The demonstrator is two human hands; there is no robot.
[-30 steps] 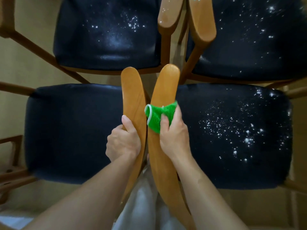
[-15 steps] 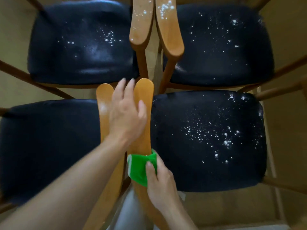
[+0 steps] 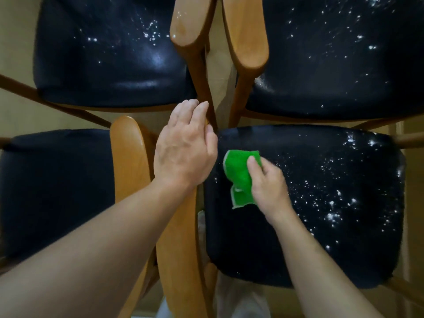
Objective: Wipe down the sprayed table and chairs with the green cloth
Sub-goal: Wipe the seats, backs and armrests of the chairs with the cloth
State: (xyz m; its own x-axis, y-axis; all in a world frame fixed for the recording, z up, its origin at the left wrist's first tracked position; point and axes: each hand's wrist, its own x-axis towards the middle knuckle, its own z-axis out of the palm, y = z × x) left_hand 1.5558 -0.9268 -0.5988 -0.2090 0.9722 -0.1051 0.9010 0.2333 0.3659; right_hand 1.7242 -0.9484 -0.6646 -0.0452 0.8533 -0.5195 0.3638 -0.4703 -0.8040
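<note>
My right hand [image 3: 268,187] grips the green cloth [image 3: 239,173] and presses it on the left part of the near right chair's black seat [image 3: 321,203], which is speckled with white spray droplets. My left hand [image 3: 183,148] rests flat, fingers together, on the top of that chair's wooden backrest [image 3: 176,237], holding nothing. The near left chair's black seat [image 3: 55,191] shows no droplets; its wooden backrest [image 3: 128,157] stands just left of my left hand.
Two more chairs stand beyond: the far left seat [image 3: 110,53] and the far right seat [image 3: 332,60] both carry spray droplets. Their wooden backrests [image 3: 247,37] meet in the middle. Beige floor [image 3: 13,31] shows between the chairs.
My right hand has moved the cloth off the wooden backrest onto the near right seat. My left hand left the other backrest and now lies on the one just wiped.
</note>
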